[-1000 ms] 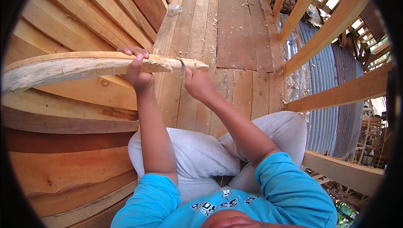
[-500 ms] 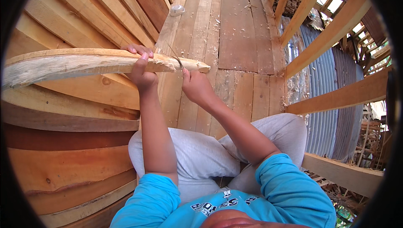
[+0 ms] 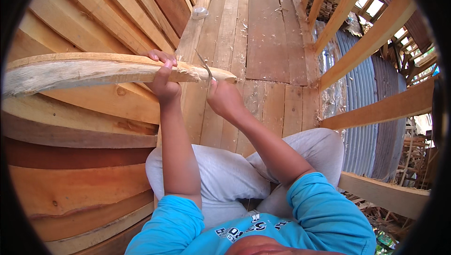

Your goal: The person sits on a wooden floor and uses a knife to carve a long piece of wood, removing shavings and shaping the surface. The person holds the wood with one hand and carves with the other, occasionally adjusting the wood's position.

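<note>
Plank floor (image 3: 268, 29), pale timber (image 3: 103, 71) gripped by left hand (image 3: 165, 84), its tip beside right hand (image 3: 226, 99) (closed around knife (image 3: 208, 69))

room above floorboards (image 3: 272, 43); carved timber (image 3: 108, 70) bars left, railing (image 3: 380, 107) right

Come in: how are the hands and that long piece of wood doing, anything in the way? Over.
Left hand gripping long pale timber. Right hand holding thin blade across timber, near its right end. Shavings scattered on floorboards.
</note>
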Demonstrator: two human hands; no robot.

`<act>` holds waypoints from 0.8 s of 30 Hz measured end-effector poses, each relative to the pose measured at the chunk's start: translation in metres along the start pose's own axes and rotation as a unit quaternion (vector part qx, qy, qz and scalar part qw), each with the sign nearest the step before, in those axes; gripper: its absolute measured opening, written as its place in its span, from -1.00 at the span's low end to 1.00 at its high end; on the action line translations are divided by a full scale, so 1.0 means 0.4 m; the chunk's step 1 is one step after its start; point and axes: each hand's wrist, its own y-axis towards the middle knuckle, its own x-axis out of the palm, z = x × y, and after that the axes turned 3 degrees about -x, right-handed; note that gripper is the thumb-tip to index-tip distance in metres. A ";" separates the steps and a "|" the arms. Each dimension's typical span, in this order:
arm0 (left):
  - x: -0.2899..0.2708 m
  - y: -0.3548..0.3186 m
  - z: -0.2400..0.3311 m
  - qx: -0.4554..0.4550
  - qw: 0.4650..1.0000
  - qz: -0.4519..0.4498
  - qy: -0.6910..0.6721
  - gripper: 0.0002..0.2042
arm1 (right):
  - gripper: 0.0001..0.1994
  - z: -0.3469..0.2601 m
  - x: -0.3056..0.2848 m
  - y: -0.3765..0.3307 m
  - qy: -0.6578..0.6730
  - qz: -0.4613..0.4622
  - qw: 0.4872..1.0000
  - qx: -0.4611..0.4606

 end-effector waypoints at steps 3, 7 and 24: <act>0.002 -0.001 -0.010 -0.006 1.000 0.008 -0.004 -0.71 | -0.47 0.000 0.002 0.007 0.054 0.014 0.998 -0.017; 0.012 0.017 -0.005 0.001 0.999 -0.013 -0.052 -0.72 | -0.45 0.279 0.056 0.101 0.051 0.052 0.996 0.045; 0.000 0.014 -0.004 -0.002 0.999 -0.013 -0.039 -0.68 | -0.39 0.201 0.020 0.087 0.156 -0.022 0.977 0.144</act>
